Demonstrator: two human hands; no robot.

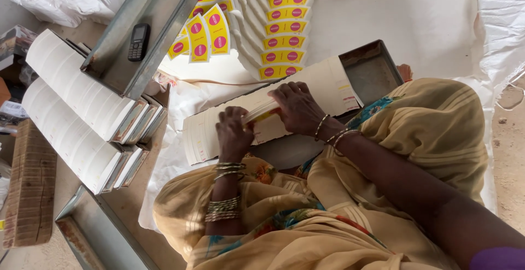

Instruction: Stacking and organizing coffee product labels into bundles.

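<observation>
My left hand and my right hand are both closed on a small bundle of flat cards, white with yellow edges, and hold it between them. The bundle sits just above a long row of white card blanks that lies in a grey metal tray across my lap. Metal bangles ring both wrists. A yellow patterned cloth covers my legs and arms.
Fanned rows of yellow labels with pink circles lie on a white sheet beyond the tray. At left, two long rows of white cards sit beside a metal tray holding a black phone. A cardboard slab lies far left.
</observation>
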